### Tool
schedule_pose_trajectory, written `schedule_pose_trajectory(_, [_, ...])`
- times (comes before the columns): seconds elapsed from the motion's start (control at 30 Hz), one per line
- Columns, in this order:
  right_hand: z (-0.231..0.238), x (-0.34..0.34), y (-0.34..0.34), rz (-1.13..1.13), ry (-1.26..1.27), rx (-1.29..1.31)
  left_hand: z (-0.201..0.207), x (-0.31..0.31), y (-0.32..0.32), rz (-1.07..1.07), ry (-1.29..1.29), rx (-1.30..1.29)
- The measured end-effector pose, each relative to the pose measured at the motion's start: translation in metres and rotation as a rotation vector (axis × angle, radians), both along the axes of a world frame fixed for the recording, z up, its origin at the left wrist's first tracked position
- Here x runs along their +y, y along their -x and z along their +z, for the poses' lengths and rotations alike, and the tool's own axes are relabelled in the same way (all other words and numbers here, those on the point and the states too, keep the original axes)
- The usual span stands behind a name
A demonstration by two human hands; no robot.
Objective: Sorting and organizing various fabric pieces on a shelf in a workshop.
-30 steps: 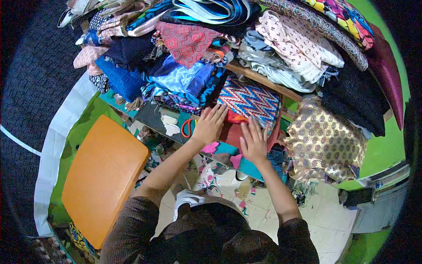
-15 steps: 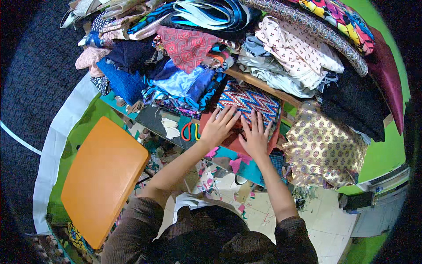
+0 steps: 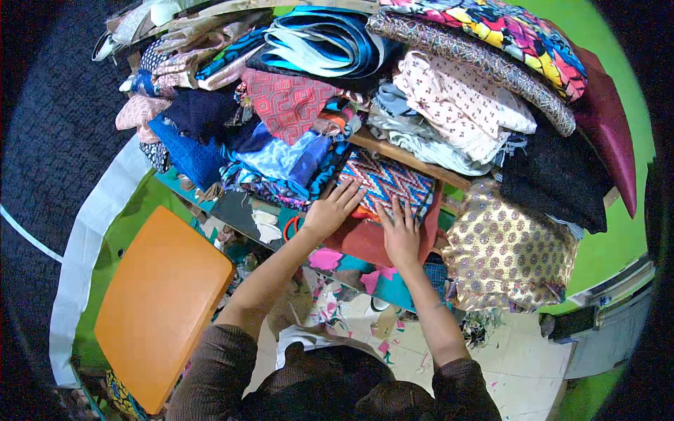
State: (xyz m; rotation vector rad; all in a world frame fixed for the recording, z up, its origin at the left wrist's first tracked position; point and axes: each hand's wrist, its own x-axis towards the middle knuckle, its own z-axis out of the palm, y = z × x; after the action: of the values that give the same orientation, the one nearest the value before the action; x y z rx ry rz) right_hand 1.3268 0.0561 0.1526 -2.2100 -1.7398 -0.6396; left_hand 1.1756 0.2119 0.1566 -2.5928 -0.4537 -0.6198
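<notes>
A folded zigzag-patterned cloth (image 3: 390, 179) in blue, white and red lies on a rust-red cloth (image 3: 361, 241) at the front of the shelf. My left hand (image 3: 335, 209) rests on the left side of the zigzag cloth, fingers stretched out. On its near edge, a little to the right, lies my right hand (image 3: 401, 238), palm down with fingers spread. Neither hand grips anything. Red-handled scissors (image 3: 291, 228) show partly beside my left wrist; my forearm hides the rest.
Stacked fabrics surround the spot, including blue satin (image 3: 284, 158), red patterned cloth (image 3: 288, 102) and white printed cloth (image 3: 460, 105). A gold dotted cloth (image 3: 509, 245) hangs at right. An orange board-like top (image 3: 165, 309) stands at left. Scraps litter the tiled floor (image 3: 516, 358).
The view has shifted, so the shelf sits slightly lower. My left hand has moved toward the left edge of the zigzag cloth, and the hands are farther apart.
</notes>
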Motion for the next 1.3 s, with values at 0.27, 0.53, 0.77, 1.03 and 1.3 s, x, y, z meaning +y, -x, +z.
schedule_pose_trajectory(0.27, [0.005,-0.021,0.004,-0.083,-0.039,0.078,0.017,-0.023,0.015,-0.132,0.314,-0.102])
schedule_pose_trajectory(0.53, [0.014,-0.013,0.009,-0.045,-0.129,0.154,0.014,-0.056,0.003,-0.109,0.345,-0.215])
schedule_pose_trajectory(0.77, [0.029,0.007,0.016,-0.03,-0.1,0.11,-0.019,-0.053,0.028,0.177,0.454,-0.15])
schedule_pose_trajectory(1.03, [0.04,0.055,0.031,0.099,0.043,0.068,0.006,-0.068,0.057,0.028,0.38,-0.359])
schedule_pose_trajectory(1.3, [0.047,0.054,0.05,0.647,-0.113,0.138,0.008,-0.059,0.075,-0.01,0.325,-0.467])
